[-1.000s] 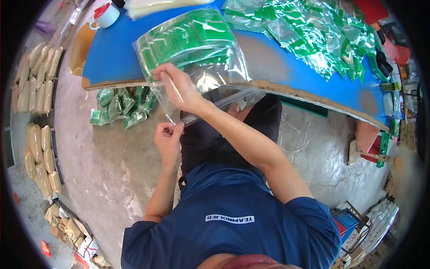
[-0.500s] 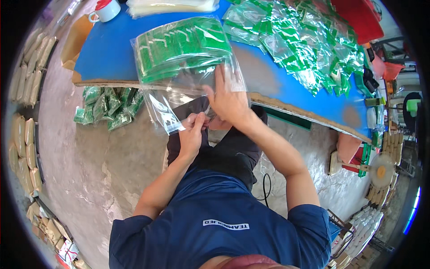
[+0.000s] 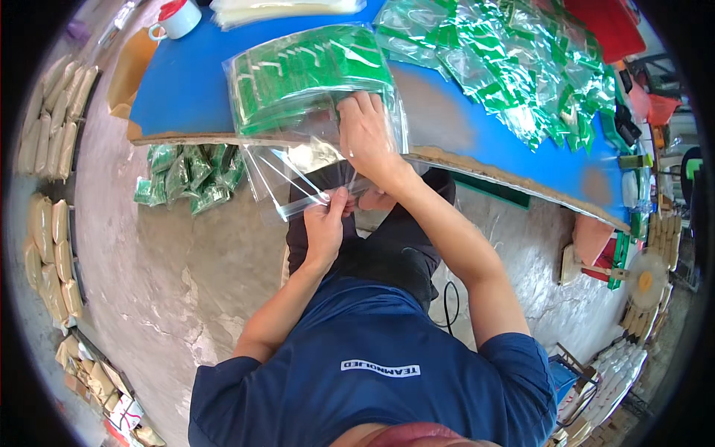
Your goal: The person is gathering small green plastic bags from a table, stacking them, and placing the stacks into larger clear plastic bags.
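Pinching the clear bag's (image 3: 298, 112) open mouth with my left hand (image 3: 325, 223), I am pressing my right hand (image 3: 366, 138) on it at the blue table's (image 3: 186, 89) near edge.

- A dark blue short-sleeved shirt (image 3: 372, 350) covers the chest and shoulders.
- Its sleeves end above the elbows, and both forearms are bare.
- A small white line of print (image 3: 380, 369) runs across the chest of the shirt; it appears upside down in this view.
- Dark, nearly black trousers (image 3: 387, 253) cover the lap below the shirt hem.
- The left hand (image 3: 325, 227) and right hand (image 3: 366, 138) are bare, with no gloves, rings or watch showing.
- The fingers (image 3: 350, 112) are uncovered as well.
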`<state>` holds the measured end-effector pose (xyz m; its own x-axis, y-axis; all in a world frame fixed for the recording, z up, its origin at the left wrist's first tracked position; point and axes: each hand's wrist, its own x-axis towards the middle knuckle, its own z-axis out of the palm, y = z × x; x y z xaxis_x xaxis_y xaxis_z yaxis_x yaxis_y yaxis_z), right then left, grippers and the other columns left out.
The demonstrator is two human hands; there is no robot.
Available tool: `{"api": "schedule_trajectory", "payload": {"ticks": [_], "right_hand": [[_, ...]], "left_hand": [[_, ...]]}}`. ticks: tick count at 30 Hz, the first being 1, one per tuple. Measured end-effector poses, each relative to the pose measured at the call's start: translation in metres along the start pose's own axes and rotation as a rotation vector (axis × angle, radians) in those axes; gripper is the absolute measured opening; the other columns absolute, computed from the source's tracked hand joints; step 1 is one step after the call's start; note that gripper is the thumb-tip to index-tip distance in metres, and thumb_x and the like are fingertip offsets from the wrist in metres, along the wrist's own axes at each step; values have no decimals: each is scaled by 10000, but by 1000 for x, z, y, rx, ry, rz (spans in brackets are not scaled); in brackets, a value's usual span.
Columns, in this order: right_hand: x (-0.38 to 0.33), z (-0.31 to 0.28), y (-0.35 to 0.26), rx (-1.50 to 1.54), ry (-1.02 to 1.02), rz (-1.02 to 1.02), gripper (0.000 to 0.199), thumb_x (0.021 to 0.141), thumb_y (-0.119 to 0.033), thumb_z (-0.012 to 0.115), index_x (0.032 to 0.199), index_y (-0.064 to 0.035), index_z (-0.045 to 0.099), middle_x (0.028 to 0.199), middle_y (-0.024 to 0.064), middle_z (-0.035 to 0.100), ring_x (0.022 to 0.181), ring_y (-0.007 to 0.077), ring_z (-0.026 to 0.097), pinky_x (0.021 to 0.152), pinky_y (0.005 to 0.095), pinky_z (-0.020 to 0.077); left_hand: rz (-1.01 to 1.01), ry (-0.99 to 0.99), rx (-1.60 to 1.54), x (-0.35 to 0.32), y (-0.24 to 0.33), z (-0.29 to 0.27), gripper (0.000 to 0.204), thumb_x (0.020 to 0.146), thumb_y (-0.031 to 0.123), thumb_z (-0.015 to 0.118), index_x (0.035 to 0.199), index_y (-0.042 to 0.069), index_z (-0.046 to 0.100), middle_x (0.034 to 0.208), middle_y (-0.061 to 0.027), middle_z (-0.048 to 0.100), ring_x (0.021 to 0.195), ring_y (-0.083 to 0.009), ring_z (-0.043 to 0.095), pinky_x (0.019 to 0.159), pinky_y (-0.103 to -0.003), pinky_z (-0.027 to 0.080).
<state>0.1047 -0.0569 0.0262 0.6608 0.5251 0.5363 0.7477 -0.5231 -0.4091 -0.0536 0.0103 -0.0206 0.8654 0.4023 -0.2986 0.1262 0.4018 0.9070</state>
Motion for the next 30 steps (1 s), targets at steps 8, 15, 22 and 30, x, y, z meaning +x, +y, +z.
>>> {"api": "schedule_trajectory", "payload": {"ticks": [8,15,22,30], "right_hand": [[-2,13,-29,92,-57,-21,264,785,-32,589,1045,9,606,1000,187,575,959,381,541,825,462,455],[8,37,-66,332,-47,62,216,810,5,560,1017,-6,620,967,184,597,943,395,574,826,474,472],[9,16,-61,457,-216,120,218,903,-97,600,1097,1,620,1093,190,604,1062,396,558,915,489,450],[-16,-25,-8,-109,-148,116,524,943,-291,614,1309,75,528,1351,264,534,1289,432,493,1117,538,350]], "left_hand": [[8,-51,-59,0,-3,-1,268,1006,225,646,875,-7,686,789,-29,661,708,-76,550,678,-234,434],[83,1,-172,-6,-11,-2,207,1009,180,635,993,-19,689,890,-31,698,764,-77,589,710,-237,454],[65,-46,-117,3,-13,-15,200,1008,179,629,1014,-13,687,916,-41,700,817,-101,626,757,-263,486],[13,33,21,-1,3,-9,273,1007,226,638,844,10,677,802,-47,684,728,-103,610,705,-265,492]]}}
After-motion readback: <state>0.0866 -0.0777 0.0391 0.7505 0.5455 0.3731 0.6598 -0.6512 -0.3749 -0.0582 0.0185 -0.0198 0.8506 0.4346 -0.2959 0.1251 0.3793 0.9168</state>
